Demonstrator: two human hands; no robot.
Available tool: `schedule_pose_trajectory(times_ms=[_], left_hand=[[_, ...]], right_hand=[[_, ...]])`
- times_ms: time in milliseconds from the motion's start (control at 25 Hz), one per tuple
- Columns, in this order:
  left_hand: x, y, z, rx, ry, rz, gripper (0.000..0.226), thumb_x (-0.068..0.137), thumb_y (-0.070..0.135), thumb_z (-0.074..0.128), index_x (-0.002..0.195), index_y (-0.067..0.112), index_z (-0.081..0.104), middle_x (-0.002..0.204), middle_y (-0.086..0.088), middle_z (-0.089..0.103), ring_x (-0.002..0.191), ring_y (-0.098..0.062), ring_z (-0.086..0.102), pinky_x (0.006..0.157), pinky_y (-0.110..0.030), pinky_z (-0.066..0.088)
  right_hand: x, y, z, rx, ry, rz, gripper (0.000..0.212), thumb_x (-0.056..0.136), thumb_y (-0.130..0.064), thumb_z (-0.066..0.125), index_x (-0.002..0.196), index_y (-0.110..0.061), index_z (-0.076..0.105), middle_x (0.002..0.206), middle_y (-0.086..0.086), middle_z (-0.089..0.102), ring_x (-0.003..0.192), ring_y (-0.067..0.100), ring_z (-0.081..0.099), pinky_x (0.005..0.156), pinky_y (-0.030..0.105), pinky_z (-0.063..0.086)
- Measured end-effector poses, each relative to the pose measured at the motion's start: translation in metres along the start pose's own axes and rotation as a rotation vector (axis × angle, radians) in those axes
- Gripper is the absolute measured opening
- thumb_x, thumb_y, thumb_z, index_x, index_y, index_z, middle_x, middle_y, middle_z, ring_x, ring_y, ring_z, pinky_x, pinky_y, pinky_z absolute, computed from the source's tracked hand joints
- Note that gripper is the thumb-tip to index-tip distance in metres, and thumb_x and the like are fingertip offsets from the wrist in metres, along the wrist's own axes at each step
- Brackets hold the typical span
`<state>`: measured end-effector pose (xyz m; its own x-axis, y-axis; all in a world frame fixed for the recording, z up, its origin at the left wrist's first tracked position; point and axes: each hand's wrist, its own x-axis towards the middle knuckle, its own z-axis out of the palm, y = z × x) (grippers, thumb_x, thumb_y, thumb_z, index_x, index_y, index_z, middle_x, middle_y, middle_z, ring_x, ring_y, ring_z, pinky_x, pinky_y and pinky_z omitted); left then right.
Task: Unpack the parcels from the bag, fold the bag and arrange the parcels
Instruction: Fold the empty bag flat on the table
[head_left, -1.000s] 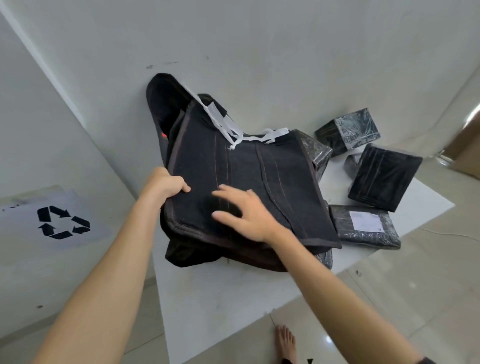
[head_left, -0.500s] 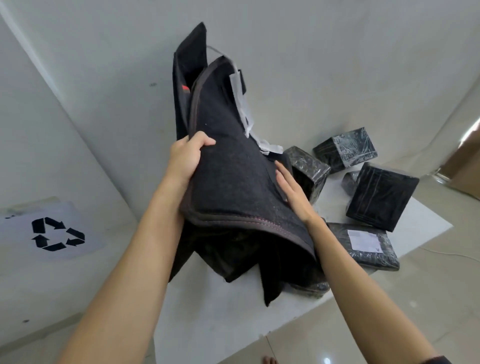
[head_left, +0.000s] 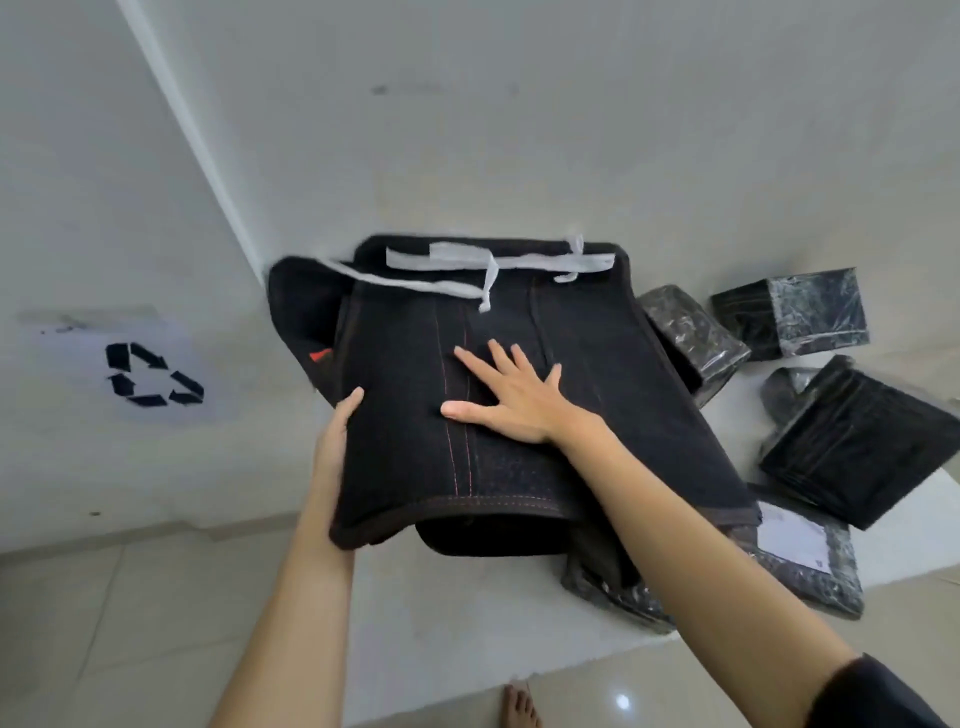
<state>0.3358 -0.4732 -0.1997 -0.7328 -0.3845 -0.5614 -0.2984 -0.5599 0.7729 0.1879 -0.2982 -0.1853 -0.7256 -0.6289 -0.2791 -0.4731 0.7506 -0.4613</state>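
Note:
A black fabric bag with red stitching and white straps lies flattened on the white table. My left hand grips its left edge, thumb on top. My right hand lies flat on the bag's middle with fingers spread. To the right sit several black plastic-wrapped parcels: two blocks at the back, a flat dark one, and one with a white label at the front. Another parcel pokes out from under the bag's near edge.
The table stands in a corner of white walls. A paper with a black recycling symbol is stuck on the left wall. Beige floor tiles lie beyond the table's near edge, where my bare foot shows.
The bag was lifted upright half a second ago; now it lies flat on the table again. My right hand moved from its right side to press on top.

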Motion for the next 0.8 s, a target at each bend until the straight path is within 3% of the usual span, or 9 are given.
schedule_pose_trajectory(times_ms=[80, 200, 280, 360, 480, 600, 680, 720, 800], left_hand=[[0.037, 0.008, -0.041, 0.118, 0.162, 0.012, 0.038, 0.092, 0.040, 0.073, 0.111, 0.006, 0.073, 0.107, -0.013, 0.077, 0.094, -0.028, 0.075, 0.075, -0.033, 0.056], [0.065, -0.010, -0.109, 0.692, 0.293, -0.006, 0.032, 0.090, 0.041, 0.076, 0.090, 0.009, 0.075, 0.090, -0.006, 0.075, 0.096, -0.032, 0.071, 0.078, -0.037, 0.053], [0.077, -0.024, -0.136, 0.911, 0.257, 0.044, 0.029, 0.094, 0.038, 0.071, 0.096, 0.010, 0.076, 0.089, -0.002, 0.073, 0.093, -0.030, 0.069, 0.076, -0.038, 0.050], [0.090, -0.031, -0.147, 0.988, 0.239, 0.086, 0.026, 0.097, 0.037, 0.068, 0.106, 0.013, 0.074, 0.095, -0.003, 0.071, 0.091, -0.027, 0.064, 0.076, -0.036, 0.046], [0.112, -0.045, -0.157, 1.062, 0.236, 0.039, 0.032, 0.098, 0.039, 0.065, 0.112, 0.010, 0.067, 0.107, -0.007, 0.069, 0.107, -0.034, 0.064, 0.086, -0.042, 0.051], [0.131, -0.063, -0.161, 1.019, 0.257, -0.079, 0.063, 0.091, 0.046, 0.073, 0.134, 0.006, 0.051, 0.125, -0.007, 0.061, 0.123, -0.037, 0.059, 0.095, -0.044, 0.049], [0.142, -0.073, -0.166, 0.972, 0.280, -0.119, 0.087, 0.081, 0.050, 0.081, 0.144, 0.009, 0.038, 0.137, -0.010, 0.058, 0.127, -0.038, 0.056, 0.101, -0.049, 0.049], [0.145, -0.077, -0.168, 0.994, 0.302, -0.122, 0.095, 0.078, 0.050, 0.084, 0.148, 0.011, 0.033, 0.142, -0.013, 0.056, 0.129, -0.040, 0.055, 0.103, -0.052, 0.048], [0.151, -0.083, -0.164, 1.123, 0.418, -0.085, 0.105, 0.075, 0.044, 0.088, 0.154, 0.014, 0.024, 0.153, -0.018, 0.044, 0.135, -0.042, 0.048, 0.108, -0.057, 0.044]], right_hand=[[0.018, 0.004, 0.052, -0.051, -0.112, 0.091, 0.100, 0.075, -0.100, 0.032, 0.160, -0.056, 0.002, 0.176, 0.003, -0.005, 0.161, 0.033, -0.012, 0.115, 0.080, -0.011], [0.032, -0.005, 0.119, -0.149, -0.242, 0.131, 0.113, 0.066, -0.107, 0.026, 0.161, -0.054, -0.005, 0.176, 0.006, -0.008, 0.160, 0.037, -0.016, 0.112, 0.081, -0.014], [0.038, -0.011, 0.150, -0.203, -0.303, 0.122, 0.117, 0.064, -0.107, 0.027, 0.161, -0.052, -0.010, 0.176, 0.007, -0.010, 0.160, 0.038, -0.017, 0.112, 0.082, -0.014], [0.044, -0.008, 0.167, -0.203, -0.308, 0.121, 0.119, 0.065, -0.107, 0.029, 0.160, -0.051, -0.013, 0.176, 0.008, -0.010, 0.160, 0.038, -0.017, 0.111, 0.083, -0.013], [0.052, -0.007, 0.189, -0.223, -0.288, 0.131, 0.122, 0.063, -0.108, 0.030, 0.159, -0.050, -0.019, 0.175, 0.008, -0.012, 0.159, 0.039, -0.018, 0.109, 0.085, -0.014], [0.059, -0.013, 0.217, -0.210, -0.342, 0.147, 0.125, 0.063, -0.106, 0.034, 0.160, -0.047, -0.020, 0.175, 0.008, -0.013, 0.159, 0.039, -0.016, 0.108, 0.084, -0.016], [0.057, -0.015, 0.212, -0.020, -0.318, 0.116, 0.116, 0.074, -0.094, 0.049, 0.164, -0.044, -0.004, 0.176, 0.008, 0.001, 0.162, 0.034, -0.002, 0.116, 0.079, -0.009], [0.051, -0.013, 0.199, 0.146, -0.214, 0.086, 0.105, 0.082, -0.081, 0.060, 0.166, -0.040, 0.011, 0.175, 0.009, 0.015, 0.162, 0.031, 0.011, 0.123, 0.072, 0.002], [0.029, 0.001, 0.166, 0.360, 0.214, 0.038, 0.072, 0.092, -0.050, 0.073, 0.154, -0.026, 0.049, 0.159, 0.010, 0.049, 0.149, 0.026, 0.043, 0.124, 0.050, 0.032]])
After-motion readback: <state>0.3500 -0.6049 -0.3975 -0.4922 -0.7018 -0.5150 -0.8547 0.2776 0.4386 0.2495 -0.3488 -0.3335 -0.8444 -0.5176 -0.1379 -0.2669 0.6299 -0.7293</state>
